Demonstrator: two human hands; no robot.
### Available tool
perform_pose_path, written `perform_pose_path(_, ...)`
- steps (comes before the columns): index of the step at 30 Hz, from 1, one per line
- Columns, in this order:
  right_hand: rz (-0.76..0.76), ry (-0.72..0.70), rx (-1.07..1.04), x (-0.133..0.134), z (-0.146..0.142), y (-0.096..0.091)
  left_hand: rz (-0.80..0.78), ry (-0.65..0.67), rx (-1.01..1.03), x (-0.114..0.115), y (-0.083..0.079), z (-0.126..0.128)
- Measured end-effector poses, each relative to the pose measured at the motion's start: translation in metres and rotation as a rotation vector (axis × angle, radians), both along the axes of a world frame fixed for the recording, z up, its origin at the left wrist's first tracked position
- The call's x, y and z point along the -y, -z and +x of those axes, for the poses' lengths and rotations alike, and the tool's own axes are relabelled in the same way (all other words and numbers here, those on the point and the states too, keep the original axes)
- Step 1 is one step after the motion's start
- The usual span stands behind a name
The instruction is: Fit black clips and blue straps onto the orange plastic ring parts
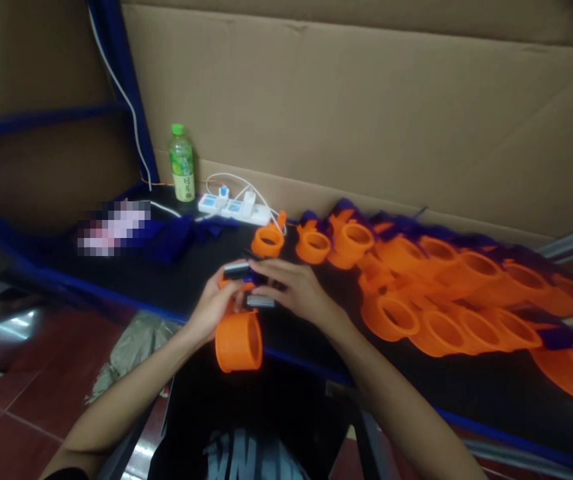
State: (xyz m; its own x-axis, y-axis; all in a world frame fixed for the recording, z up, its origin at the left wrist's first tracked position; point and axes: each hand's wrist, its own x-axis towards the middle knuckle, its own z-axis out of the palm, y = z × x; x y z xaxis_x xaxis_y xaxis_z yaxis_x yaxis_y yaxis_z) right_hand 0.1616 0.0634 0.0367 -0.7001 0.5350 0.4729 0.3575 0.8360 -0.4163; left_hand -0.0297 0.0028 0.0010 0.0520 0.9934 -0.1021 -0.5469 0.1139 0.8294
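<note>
In front of my body my left hand point(214, 300) grips an orange plastic ring-shaped part point(239, 343), whose round opening hangs below the fingers and faces right. My right hand point(294, 288) curls in from the other side, fingers bent around a dark blue bit point(252, 277) at the part's upper end. One silvery-grey rectangular piece point(236, 270) shows between the hands, and another silvery piece point(260, 301) sits just under the right fingers. Exactly what the right fingertips pinch is blurred and partly hidden.
Many similar orange ring parts point(391, 317) with blue pieces cover the black table point(311, 320) to the right. Behind stand a white power strip point(234, 209) with cables and a green-capped bottle point(181, 163). Blue strips point(174, 237) lie left; cardboard point(341, 107) walls the back.
</note>
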Motion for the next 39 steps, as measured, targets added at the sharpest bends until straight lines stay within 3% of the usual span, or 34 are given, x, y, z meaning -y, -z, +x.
perform_pose_path(7, 0.249, 0.080, 0.176, 0.004, 0.001, -0.008, -0.010, -0.001, -0.016, 0.003, 0.000, 0.003)
perform_pose_path(18, 0.173, 0.149, 0.153, 0.012, -0.009, 0.006, 0.011, 0.074, 0.182, 0.006, -0.001, -0.004)
perform_pose_path(24, 0.296, 0.190, 0.141, 0.024, -0.017, -0.008, 0.061, -0.001, -0.055, 0.005, -0.009, -0.008)
perform_pose_path(27, 0.336, 0.142, 0.113, 0.030, -0.023, -0.020, 0.094, -0.025, -0.170, 0.006, -0.018, -0.017)
perform_pose_path(29, 0.234, 0.034, 0.035, 0.027, -0.028, -0.027, 0.099, -0.035, -0.172, 0.007, -0.024, -0.025)
perform_pose_path(31, 0.017, -0.045, -0.081, 0.015, -0.037, -0.033, 0.053, -0.103, -0.154, 0.008, -0.028, -0.033)
perform_pose_path(34, -0.273, 0.030, -0.190, -0.015, -0.060, -0.037, -0.030, -0.165, -0.169, 0.009, -0.030, -0.043)
perform_pose_path(36, -0.309, 0.084, -0.121, -0.038, -0.084, -0.039, -0.035, -0.155, -0.179, 0.011, -0.030, -0.047)
perform_pose_path(39, -0.224, 0.116, 0.038, -0.068, -0.128, -0.044, -0.005, -0.140, -0.200, 0.014, -0.029, -0.048)
